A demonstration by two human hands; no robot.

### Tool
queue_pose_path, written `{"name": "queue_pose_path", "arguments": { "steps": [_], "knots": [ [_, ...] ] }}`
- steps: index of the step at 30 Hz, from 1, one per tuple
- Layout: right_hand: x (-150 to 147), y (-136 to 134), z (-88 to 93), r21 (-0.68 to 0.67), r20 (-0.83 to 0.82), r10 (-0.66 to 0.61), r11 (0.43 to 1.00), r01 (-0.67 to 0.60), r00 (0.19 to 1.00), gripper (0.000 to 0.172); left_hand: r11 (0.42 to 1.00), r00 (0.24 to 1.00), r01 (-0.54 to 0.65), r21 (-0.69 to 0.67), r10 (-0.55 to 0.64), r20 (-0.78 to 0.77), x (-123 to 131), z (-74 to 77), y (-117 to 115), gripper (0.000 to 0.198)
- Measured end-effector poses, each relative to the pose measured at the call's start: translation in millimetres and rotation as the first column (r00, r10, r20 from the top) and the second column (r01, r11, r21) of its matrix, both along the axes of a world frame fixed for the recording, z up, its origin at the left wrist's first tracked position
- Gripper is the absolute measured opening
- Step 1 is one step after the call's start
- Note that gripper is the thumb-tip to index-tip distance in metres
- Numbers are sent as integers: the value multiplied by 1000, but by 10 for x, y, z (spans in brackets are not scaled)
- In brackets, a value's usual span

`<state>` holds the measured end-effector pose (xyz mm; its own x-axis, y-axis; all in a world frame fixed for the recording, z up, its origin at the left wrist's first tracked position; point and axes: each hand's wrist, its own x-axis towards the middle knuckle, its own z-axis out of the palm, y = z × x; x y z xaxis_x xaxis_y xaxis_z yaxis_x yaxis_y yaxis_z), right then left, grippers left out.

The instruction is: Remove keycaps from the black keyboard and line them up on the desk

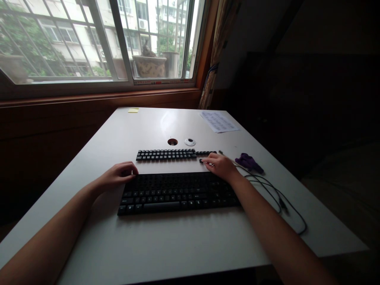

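A black keyboard (166,206) lies across the white table in front of me. Its lower rows still carry keycaps, while the upper part looks bare and dark. My left hand (123,173) has its fingers curled around the keyboard's top left corner. Beyond the keyboard, loose black keycaps (166,154) stand lined up in rows, with a shorter row to their right. My right hand (221,166) reaches over the keyboard's right side, fingers closed at a single keycap (201,161) on the table just below the rows. The right forearm hides the keyboard's right end.
To the right lie a coiled black cable (268,184) and a purple cloth (249,162). Farther back are a round hole (172,141) in the table, a white ring-shaped cover (190,142), printed sheets (219,121) and a yellow sticky note (133,110). A barred window (127,43) stands behind.
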<state>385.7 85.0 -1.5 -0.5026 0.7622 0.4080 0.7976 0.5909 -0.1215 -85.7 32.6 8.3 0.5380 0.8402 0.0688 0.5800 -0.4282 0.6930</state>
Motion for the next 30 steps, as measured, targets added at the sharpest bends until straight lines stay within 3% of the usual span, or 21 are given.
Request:
{"name": "queue_pose_path", "arguments": {
  "steps": [30],
  "knots": [
    [-79, 47, 21, -21, 87, -49, 998, 51, 995, 33, 1000, 1000, 12, 8, -12, -12, 11, 24, -13, 23]
  ]
}}
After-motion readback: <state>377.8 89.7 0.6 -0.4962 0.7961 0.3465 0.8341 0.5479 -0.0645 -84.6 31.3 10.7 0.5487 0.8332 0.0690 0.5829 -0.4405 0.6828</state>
